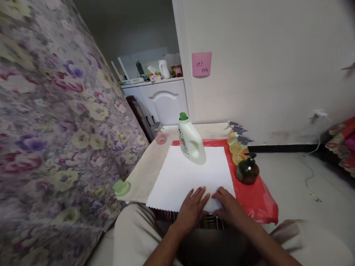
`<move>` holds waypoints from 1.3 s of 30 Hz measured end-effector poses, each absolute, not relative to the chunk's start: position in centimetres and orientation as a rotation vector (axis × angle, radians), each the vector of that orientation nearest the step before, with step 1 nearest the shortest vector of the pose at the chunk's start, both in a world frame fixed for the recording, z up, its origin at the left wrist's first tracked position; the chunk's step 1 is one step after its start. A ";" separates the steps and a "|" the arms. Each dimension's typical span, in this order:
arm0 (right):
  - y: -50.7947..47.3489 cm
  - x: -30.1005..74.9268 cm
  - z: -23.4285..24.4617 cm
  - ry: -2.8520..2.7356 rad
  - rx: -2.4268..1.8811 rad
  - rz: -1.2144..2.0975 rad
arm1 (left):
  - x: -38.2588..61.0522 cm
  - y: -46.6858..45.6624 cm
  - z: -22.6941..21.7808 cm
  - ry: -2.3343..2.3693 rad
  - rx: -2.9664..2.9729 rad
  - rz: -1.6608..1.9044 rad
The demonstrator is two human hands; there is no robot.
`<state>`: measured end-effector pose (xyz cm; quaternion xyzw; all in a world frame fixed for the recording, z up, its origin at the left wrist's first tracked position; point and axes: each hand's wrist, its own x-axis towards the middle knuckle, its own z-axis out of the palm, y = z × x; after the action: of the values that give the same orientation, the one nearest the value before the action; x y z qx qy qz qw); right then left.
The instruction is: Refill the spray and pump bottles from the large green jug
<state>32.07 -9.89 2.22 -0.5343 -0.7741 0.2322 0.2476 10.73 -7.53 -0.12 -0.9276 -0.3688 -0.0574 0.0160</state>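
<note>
A white sheet (172, 177) with a finely jagged edge lies flat on the low table. My left hand (193, 205) rests on its near part, palm down with fingers spread. Close beside it, my right hand (226, 205) touches the sheet near its right front corner, fingers slightly bent and apart; nothing shows in it. At the sheet's far end stands a pale green detergent bottle (194, 142) with its handle facing right. Its neck carries a darker green spout (183, 116). A light green cap (121, 187) sits at the table's left front corner.
Red plastic sheeting (256, 205) lies under the white sheet. Along the right edge stand yellow spray bottles (238, 154) and a dark round bottle (247, 171). A pink spray bottle (160, 136) stands at the back left. A floral curtain (63, 122) hangs at left.
</note>
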 end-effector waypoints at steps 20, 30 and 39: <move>-9.6 30.0 2.7 -1.893 -1.436 0.519 | 17.0 -7.9 0.9 -0.998 -3.047 -0.401; -9.0 29.5 1.7 -1.865 -1.472 0.567 | 16.5 -7.5 -1.2 -0.992 -3.067 -0.465; -7.4 30.3 0.3 -1.709 -1.438 0.683 | 11.9 -6.9 1.3 -1.293 -3.038 -0.411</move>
<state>30.28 -7.41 0.30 -0.5665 -0.6731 0.2688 0.3921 11.92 -6.91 1.26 -0.9092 -0.3868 -0.1231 -0.0927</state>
